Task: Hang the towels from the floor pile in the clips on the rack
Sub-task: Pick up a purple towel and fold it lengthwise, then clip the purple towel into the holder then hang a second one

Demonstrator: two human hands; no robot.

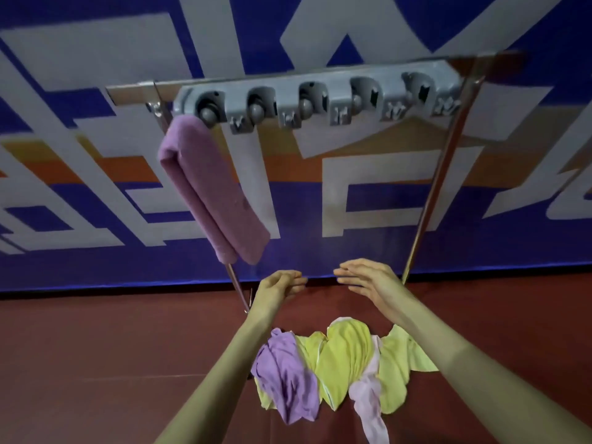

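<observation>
My left hand [282,285], fingers loosely curled, and my right hand [362,278], fingers straight, hold nothing above the towel pile [346,357]. The pile sprawls left to right on the floor below them, its crumpled purple towel [285,379] nearest my left. A folded purple towel [211,187] fills the clip rack's [314,97] leftmost clip, and the rack leg [237,286] stands just beside my left hand

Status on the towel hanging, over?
Empty: left hand, right hand. One purple towel hangs from leftmost clip on rack. Below hands, floor pile waits. Nothing blocking.
</observation>
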